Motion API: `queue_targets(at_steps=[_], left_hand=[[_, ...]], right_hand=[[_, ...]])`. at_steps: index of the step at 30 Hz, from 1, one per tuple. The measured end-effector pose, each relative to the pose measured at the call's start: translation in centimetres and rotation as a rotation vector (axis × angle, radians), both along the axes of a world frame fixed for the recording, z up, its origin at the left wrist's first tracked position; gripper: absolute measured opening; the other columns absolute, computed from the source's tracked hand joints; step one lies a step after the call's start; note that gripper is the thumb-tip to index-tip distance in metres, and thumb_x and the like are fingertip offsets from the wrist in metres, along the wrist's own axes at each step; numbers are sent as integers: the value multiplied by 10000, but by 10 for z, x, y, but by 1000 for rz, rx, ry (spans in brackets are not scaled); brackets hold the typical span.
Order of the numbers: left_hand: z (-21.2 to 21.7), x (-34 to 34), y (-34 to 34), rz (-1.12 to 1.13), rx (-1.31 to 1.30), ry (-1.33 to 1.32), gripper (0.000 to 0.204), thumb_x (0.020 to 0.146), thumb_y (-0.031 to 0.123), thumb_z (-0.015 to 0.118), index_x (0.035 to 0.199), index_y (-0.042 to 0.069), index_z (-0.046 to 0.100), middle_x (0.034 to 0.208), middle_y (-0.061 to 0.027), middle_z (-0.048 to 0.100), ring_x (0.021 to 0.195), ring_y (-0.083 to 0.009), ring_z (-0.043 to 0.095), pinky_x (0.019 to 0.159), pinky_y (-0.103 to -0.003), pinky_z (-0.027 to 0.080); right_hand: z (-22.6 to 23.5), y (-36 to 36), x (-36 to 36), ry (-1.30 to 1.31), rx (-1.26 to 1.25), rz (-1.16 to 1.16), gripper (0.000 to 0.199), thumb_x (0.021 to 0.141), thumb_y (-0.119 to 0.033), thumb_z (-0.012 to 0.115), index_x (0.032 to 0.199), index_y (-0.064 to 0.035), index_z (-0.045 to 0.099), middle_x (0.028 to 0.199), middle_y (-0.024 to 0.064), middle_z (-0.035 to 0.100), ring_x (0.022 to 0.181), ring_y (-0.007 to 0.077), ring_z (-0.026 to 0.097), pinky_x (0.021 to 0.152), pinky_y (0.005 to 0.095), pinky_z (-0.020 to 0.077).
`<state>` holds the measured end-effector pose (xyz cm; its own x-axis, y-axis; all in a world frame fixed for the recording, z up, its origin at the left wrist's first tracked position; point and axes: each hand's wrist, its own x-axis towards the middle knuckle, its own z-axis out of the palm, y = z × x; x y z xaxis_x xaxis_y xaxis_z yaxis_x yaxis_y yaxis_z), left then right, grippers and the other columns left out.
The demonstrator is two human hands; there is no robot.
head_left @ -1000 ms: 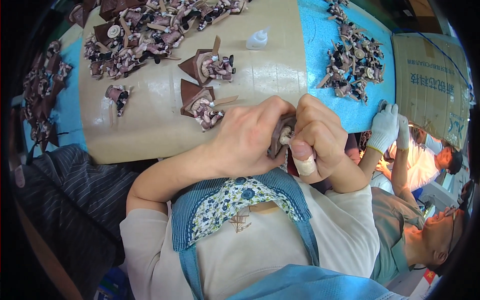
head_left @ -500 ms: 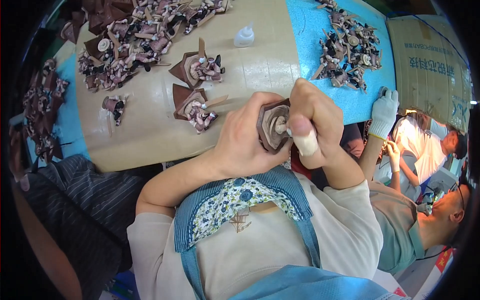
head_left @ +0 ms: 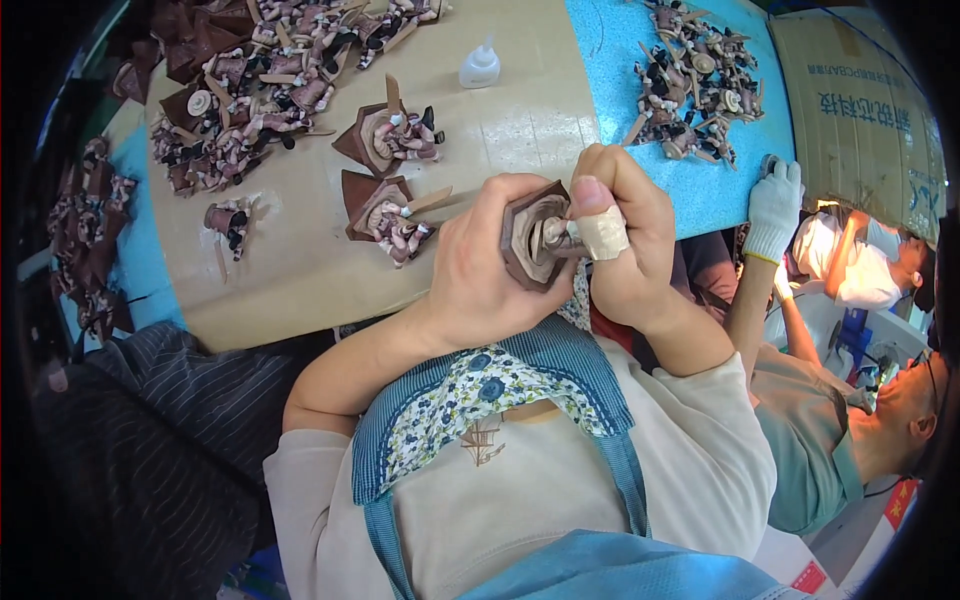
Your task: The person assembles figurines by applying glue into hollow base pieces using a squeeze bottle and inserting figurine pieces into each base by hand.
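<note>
Turning the brown base piece (head_left: 535,240) up toward you over the last second, your left hand (head_left: 480,275) stays clenched around it at chest height, just off the table edge (head_left: 300,310). Your right hand (head_left: 625,240) pinches what looks like a small peg at its centre, so fitting seems underway.

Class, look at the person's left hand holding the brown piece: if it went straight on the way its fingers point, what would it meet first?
The left hand curls around the brown piece, fingers pointing toward the right hand. Past the piece it grips, it would probably first meet that hand's taped thumb, though depth is unclear.
</note>
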<state>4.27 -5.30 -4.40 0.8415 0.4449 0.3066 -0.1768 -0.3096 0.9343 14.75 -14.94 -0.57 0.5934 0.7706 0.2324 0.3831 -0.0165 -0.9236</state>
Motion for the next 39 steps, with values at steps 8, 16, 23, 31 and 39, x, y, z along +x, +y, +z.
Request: queue_targets(at_steps=[8, 16, 23, 31, 39], left_hand=[[5, -4, 2, -7, 28, 54, 612, 637, 138, 807, 1123, 9, 458, 914, -162, 633, 811, -320, 662, 696, -375, 530], [0, -1, 2, -10, 131, 28, 493, 668, 97, 746, 1078, 1, 489, 893, -156, 616, 747, -331, 653, 625, -386, 517], [2, -2, 3, -29, 298, 94, 454, 671, 81, 728, 1052, 9, 491, 885, -139, 607, 729, -323, 647, 597, -383, 504], [3, 1, 2, -45, 105, 33, 539, 637, 93, 766, 1088, 32, 477, 893, -139, 597, 762, -328, 636, 642, -392, 502], [3, -3, -1, -48, 396, 125, 508, 607, 49, 712, 1057, 37, 478, 876, -121, 556, 724, -316, 609, 595, -398, 480]], right_hand=[[11, 1, 2, -287, -15, 91, 171, 777, -46, 601, 709, -22, 446, 635, 95, 423, 520, 246, 433, 486, 349, 345], [14, 0, -1, -304, -116, 115, 209, 605, -23, 619, 694, -35, 430, 651, 105, 427, 562, 284, 460, 512, 382, 367], [10, -1, 5, -324, -123, 165, 185, 626, -55, 601, 693, -35, 430, 639, 109, 430, 561, 281, 459, 519, 368, 362], [5, -8, 3, 99, -120, 36, 166, 772, -132, 538, 725, -6, 442, 639, 109, 469, 555, 215, 458, 510, 331, 351], [3, -7, 0, -208, -166, 70, 127, 739, -96, 512, 716, -4, 428, 628, 166, 451, 564, 344, 467, 526, 427, 365]])
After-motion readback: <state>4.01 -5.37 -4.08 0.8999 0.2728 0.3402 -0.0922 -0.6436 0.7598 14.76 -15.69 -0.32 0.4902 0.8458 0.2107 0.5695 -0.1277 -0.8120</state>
